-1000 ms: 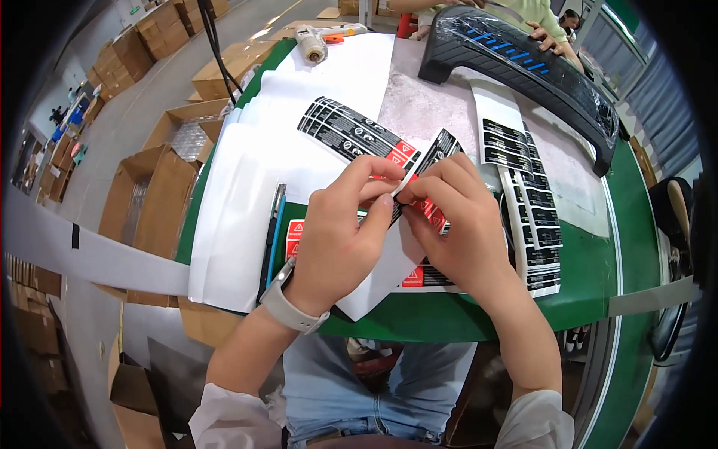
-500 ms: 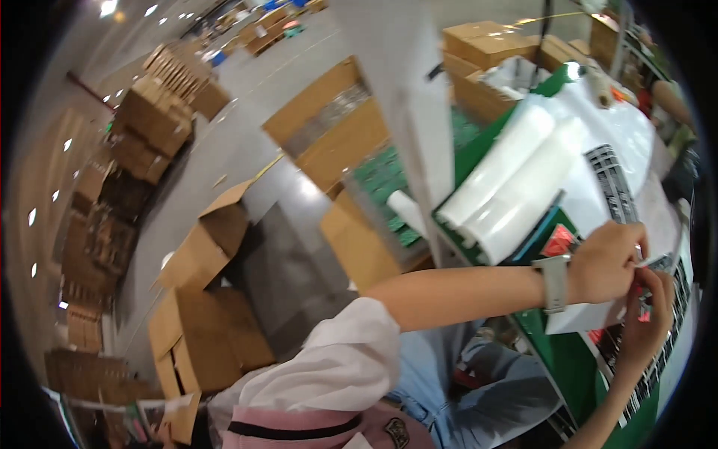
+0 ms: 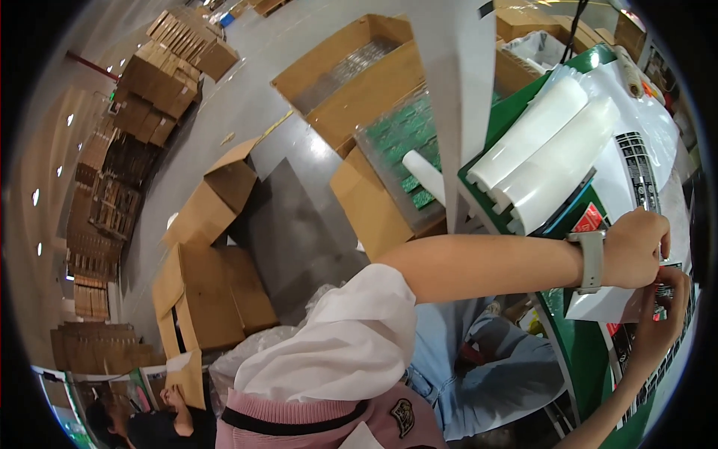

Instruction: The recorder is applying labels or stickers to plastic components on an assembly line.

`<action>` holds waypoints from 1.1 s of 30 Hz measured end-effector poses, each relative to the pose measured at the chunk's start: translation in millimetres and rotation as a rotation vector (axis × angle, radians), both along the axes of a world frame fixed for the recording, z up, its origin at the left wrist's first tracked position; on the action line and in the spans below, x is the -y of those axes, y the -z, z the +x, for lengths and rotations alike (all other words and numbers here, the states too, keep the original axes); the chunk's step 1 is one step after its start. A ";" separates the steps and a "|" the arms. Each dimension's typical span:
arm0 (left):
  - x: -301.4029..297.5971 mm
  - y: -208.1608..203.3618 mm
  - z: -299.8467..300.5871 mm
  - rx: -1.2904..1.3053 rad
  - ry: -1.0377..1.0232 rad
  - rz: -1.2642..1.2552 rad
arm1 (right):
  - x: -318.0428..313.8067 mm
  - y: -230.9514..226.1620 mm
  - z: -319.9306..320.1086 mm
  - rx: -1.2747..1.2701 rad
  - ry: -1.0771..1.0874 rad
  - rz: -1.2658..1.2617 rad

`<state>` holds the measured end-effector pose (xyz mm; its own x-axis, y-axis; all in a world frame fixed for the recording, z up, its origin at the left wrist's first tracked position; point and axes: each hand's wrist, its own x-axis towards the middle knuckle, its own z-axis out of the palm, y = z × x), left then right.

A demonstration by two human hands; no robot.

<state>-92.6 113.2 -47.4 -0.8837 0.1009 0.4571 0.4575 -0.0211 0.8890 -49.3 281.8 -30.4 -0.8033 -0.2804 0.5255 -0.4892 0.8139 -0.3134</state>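
Note:
Over the green table [image 3: 554, 301] at the right, my left hand [image 3: 634, 248], with a pale watch band on its wrist, is closed with its fingertips turned down. Just below it, my right hand [image 3: 668, 307] is closed too, its fingertips close to those of the left. What the fingers pinch is hidden. A white sheet [image 3: 604, 307] lies below my left wrist and reaches to my right hand. Sheets with black-and-white print [image 3: 664, 380] lie beneath the right hand. A red triangular piece [image 3: 588, 218] is beside the left wrist.
Two white film rolls [image 3: 532, 135] lie on the table beyond my left forearm. A white post [image 3: 450, 97] stands at the table's edge. Beside it, an open carton holds green boards [image 3: 396, 138]. Open cardboard boxes [image 3: 213, 295] stand on the floor; a person [image 3: 161, 423] is at lower left.
The view has shifted, so the table and both hands sit farther right. My hands stay close together, the left now covering more of the small pale piece between them.

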 end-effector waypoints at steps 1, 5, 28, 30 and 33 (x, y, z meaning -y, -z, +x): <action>-1.0 0.2 -1.9 0.017 -0.014 0.005 | -1.2 1.1 -1.6 0.017 -0.014 0.005; 3.0 -0.5 -9.4 0.163 0.009 0.009 | -12.5 6.6 -12.4 -0.015 0.028 0.134; 31.4 -28.5 -1.6 0.605 0.530 0.065 | 21.9 -36.8 17.5 -0.134 -0.089 -0.155; 33.0 -27.1 -5.7 0.548 0.400 -0.157 | 22.5 -40.3 20.0 -0.129 -0.110 -0.147; 40.0 -9.0 -8.3 0.284 0.318 -0.105 | 33.2 -43.1 42.4 -0.131 -0.098 -0.145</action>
